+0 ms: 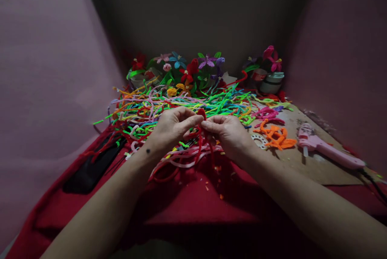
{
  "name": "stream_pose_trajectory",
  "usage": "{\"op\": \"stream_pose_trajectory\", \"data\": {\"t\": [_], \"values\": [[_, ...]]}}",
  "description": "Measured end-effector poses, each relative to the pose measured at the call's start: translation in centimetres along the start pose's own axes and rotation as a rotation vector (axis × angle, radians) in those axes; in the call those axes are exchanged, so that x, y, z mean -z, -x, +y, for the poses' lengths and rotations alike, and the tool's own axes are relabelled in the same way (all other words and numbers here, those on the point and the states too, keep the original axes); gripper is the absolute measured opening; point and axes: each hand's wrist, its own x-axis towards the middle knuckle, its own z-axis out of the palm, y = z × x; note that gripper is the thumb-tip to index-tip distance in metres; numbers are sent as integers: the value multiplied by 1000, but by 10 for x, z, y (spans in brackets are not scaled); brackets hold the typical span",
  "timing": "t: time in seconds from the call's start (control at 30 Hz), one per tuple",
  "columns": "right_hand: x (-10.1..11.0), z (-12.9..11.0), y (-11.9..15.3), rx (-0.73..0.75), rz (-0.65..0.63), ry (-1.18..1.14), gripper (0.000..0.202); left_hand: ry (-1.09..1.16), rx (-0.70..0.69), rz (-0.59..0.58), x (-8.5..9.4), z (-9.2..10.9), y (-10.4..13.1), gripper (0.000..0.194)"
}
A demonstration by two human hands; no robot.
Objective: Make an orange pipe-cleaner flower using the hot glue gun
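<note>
Both hands meet at the middle of the view, over a red-covered table (193,206). My left hand (176,126) pinches a red pipe cleaner (201,112) between thumb and fingers. Close against it on the right, my right hand (227,130) has its thumb and forefinger closed on the same red piece. A looped red tip stands up between the fingertips, and red ends hang down below them. Behind and to the left spreads a heap of many-coloured pipe cleaners (145,107).
Pipe-cleaner flowers (187,71) and a pale jar (272,83) stand at the back. On the cardboard (326,170) at right lie a pink glue gun (329,150), orange pieces (276,137) and a white ring (259,141). A black flat object (87,174) lies at left.
</note>
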Motion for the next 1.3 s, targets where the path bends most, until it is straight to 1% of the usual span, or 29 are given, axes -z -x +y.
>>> {"op": "stream_pose_trajectory", "data": {"t": [0.03, 0.07, 0.1, 0.13, 0.17, 0.23, 0.27, 0.3, 0.33, 0.37, 0.43, 0.47, 0.53, 0.6, 0.63, 0.67, 0.73, 0.77, 0.8, 0.87, 0.93, 1.0, 1.03, 1.07, 1.1, 1.13, 1.23, 1.3], "values": [[0, -1, 0, 1, 38, 0, 27, -1, 37, -80, 2, 1, -1, 24], [1, -1, 0, -1, 72, 5, 27, -38, 41, -143, 4, 1, -1, 24], [1, -1, -1, -2, 96, 16, 26, -110, 9, -177, 4, 0, -1, 23], [2, 1, -2, -1, 109, 29, 26, -215, -56, -172, 4, -2, 0, 23], [2, 2, -3, 0, 117, 44, 26, -344, -145, -122, 2, -4, 1, 23], [3, 6, -5, -2, 132, 53, 26, -621, -335, 47, -3, -8, 5, 22], [3, 7, -6, -6, 143, 35, 26, -737, -405, 121, -6, -10, 7, 21], [3, 9, -6, -17, 157, 0, 26, -817, -446, 175, -9, -12, 9, 21], [2, 9, -6, -29, 173, -45, 26, -852, -461, 210, -11, -12, 10, 21], [1, 9, -6, -44, 186, -93, 25, -838, -456, 235, -12, -12, 11, 21], [0, 9, -6, -73, 189, -172, 23, -683, -394, 277, -11, -11, 10, 20], [0, 9, -6, -81, 189, -202, 22, -548, -332, 297, -9, -9, 8, 21], [0, 7, -7, -84, 186, -263, 21, -192, -179, 322, -3, -8, 3, 22], [1, 6, -8, -83, 186, -347, 19, 167, -28, 304, 1, -8, -3, 21], [1, 5, -9, -90, 184, -388, 18, 285, 30, 260, 1, -8, -5, 19], [1, 4, -10, -99, 180, -419, 16, 348, 79, 185, 0, -9, -7, 20], [1, 3, -11, -100, 168, -452, 14, 343, 133, -18, -5, -10, -7, 24], [1, 3, -11, -88, 158, -450, 14, 312, 126, -82, -9, -9, -5, 24], [2, 3, -11, -70, 148, -437, 15, 282, 128, -112, -13, -9, -4, 26], [2, 5, -11, -9, 148, -375, 18, 275, 151, -134, -21, -7, 1, 26], [3, 9, -10, 60, 181, -266, 19, 381, 232, -185, -26, -6, 5, 24], [4, 12, -10, 112, 219, -164, 20, 522, 329, -289, -28, -6, 7, 23], [5, 13, -11, 118, 235, -137, 20, 568, 362, -338, -28, -7, 7, 24], [5, 13, -11, 112, 246, -130, 21, 580, 368, -355, -28, -8, 7, 25], [6, 14, -12, 102, 251, -140, 21, 555, 348, -334, -28, -8, 6, 25], [6, 14, -13, 87, 249, -161, 22, 506, 303, -277, -28, -9, 5, 24], [6, 13, -14, 42, 206, -220, 22, 359, 122, -31, -28, -10, 1, 21], [5, 14, -12, 15, 171, -237, 22, 320, 43, 73, -27, -10, -1, 20]]}}
